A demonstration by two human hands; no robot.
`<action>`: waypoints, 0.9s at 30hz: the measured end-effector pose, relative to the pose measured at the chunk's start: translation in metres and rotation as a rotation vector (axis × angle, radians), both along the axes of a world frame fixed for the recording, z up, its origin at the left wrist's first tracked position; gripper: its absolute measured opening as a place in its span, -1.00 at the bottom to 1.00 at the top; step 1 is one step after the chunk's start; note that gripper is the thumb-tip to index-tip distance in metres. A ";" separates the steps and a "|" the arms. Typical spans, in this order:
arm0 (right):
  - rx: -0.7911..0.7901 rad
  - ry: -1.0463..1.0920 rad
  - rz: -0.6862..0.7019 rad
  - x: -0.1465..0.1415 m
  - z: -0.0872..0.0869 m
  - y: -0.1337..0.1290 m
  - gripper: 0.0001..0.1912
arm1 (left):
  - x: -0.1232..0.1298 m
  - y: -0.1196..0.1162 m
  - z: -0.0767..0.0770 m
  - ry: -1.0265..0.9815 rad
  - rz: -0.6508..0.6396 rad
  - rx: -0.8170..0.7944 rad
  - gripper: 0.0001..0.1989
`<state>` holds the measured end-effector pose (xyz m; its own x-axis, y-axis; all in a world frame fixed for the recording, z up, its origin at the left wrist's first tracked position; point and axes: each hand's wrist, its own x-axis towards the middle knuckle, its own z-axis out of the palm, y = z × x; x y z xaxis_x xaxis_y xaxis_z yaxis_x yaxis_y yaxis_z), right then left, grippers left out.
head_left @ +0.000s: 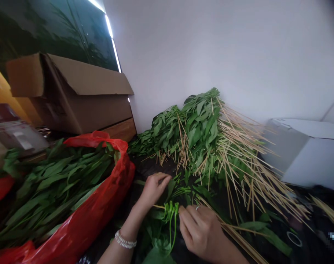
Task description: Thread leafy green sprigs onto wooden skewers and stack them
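My right hand (201,229), with a ring on one finger, is closed around a thin bamboo skewer (158,206) whose tip sticks out to the left. Several looped green stems (171,211) are threaded on that skewer, and their leaves (158,253) hang below it. Farther forward, my left hand (156,186) has its fingers pressed together, with a pearl bracelet on the wrist. Beside its fingertips are a dark leaf (171,187) and loose green stems (183,190); whether the fingers grip one of them is hidden.
A red plastic bag (109,198) full of long green leaves (59,183) stands at left, with an open cardboard box (92,102) behind. Leaf-laden skewers (202,124) are heaped against the wall. Loose skewers (238,238) lie at right, near a white box (312,154).
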<state>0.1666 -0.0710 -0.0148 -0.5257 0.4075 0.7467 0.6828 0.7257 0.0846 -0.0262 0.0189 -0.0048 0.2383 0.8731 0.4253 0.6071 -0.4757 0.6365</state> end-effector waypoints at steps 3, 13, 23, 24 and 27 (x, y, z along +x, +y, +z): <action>0.006 -0.002 0.003 -0.001 0.001 -0.001 -0.81 | 0.006 0.007 -0.010 -0.065 0.015 0.037 -0.79; 0.006 -0.008 -0.026 -0.001 -0.005 0.002 -0.81 | 0.015 0.023 -0.038 0.069 0.096 -0.113 -0.50; -0.032 0.103 -0.112 0.002 -0.005 0.006 -0.77 | 0.003 0.022 -0.030 -0.149 0.102 -0.206 -0.82; -0.044 0.122 -0.137 0.003 -0.005 0.007 -0.76 | 0.001 0.022 -0.029 -0.191 0.094 -0.216 -0.79; -0.091 0.168 -0.216 0.006 -0.009 0.012 -0.73 | -0.001 0.020 -0.024 -0.372 0.041 -0.254 -0.70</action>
<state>0.1722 -0.0589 -0.0234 -0.2911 0.5660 0.7713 0.8216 0.5610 -0.1016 -0.0277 0.0389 -0.0293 0.0727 0.9664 0.2467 0.3296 -0.2567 0.9086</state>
